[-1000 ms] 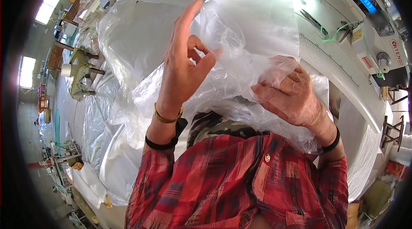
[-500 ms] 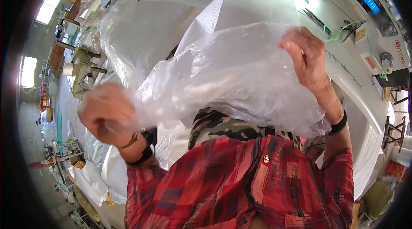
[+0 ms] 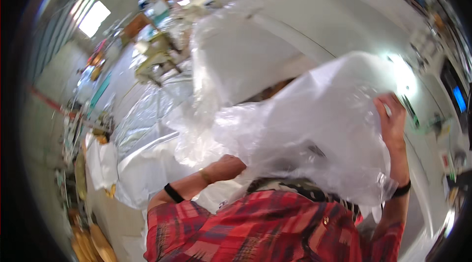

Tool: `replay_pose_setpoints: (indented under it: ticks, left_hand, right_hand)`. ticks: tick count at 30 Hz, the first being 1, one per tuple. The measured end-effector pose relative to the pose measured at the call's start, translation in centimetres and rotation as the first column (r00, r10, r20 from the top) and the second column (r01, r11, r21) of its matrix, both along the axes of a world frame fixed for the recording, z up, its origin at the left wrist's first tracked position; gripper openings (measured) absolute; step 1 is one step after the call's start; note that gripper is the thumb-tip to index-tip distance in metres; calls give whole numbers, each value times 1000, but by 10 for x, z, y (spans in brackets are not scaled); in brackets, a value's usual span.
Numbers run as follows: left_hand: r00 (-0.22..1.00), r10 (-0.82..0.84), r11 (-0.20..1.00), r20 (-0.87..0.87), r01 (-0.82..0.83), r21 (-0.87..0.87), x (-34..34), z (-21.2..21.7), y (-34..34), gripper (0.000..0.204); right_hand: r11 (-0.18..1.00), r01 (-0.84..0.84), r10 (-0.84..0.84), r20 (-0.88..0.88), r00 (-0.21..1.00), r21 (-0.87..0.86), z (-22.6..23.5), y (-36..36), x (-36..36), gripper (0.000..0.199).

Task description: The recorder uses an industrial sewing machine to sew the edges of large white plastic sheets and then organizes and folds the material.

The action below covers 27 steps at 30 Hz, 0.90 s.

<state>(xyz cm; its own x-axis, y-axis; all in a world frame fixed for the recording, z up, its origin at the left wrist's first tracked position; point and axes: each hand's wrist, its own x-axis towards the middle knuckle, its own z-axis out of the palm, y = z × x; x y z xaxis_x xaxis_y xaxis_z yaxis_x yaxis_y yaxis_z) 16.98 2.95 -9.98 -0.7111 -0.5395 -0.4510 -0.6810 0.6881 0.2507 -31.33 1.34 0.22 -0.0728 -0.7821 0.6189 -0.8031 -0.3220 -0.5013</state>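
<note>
A thin see-through plastic film (image 3: 339,163) is spread in front of me, wrinkled and partly smeared by motion, with white sheet material showing under it. My left hand (image 3: 227,167) is closed in a fist at the film's near left edge, low by my shirt. Up at the film's right edge, my right hand (image 3: 392,117) pinches it between bent fingers and thumb. The film hangs between the two hands and droops over my lap, where camouflage cloth (image 3: 290,187) shows.
A sewing machine with a lit blue display (image 3: 459,99) stands at the right. Dark snips (image 3: 409,109) lie on the white table near its bright lamp. More plastic and white sheeting (image 3: 152,166) heaps at the left. A stool (image 3: 160,55) stands farther back.
The view has swung toward the left. My left hand has come inward to the film's near edge, and the film now spreads lower and flatter. The right hand still holds its right edge.
</note>
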Motion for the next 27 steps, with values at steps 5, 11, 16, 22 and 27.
replay_pose_setpoints:
  ticks: [5, 11, 16, 22, 27]
  left_hand:
    - [997, -66, 997, -50, 65, -35, -8, 24, 6, 17]
    - [994, -29, 991, -102, 16, -135, -57, 126, -21, 19]
    - [935, -83, 967, -344, -8, -253, -103, 158, -14, 18]
    - [853, -42, 902, -521, -193, -387, -108, 172, -9, 31]
    - [836, -33, 264, -548, -521, -811, -66, 218, 2, 56]
  right_hand:
    - [993, -27, 24, 20, 999, 115, -16, -18, -13, 11]
    - [981, -43, 15, 146, 989, 187, -30, -28, -31, 9]
    - [951, -57, 21, 120, 993, 304, -26, -38, -40, 8]
    - [922, -157, 123, 117, 986, 355, -18, -57, -47, 17]
    - [924, -194, 171, 99, 980, 330, -24, -68, -43, 30]
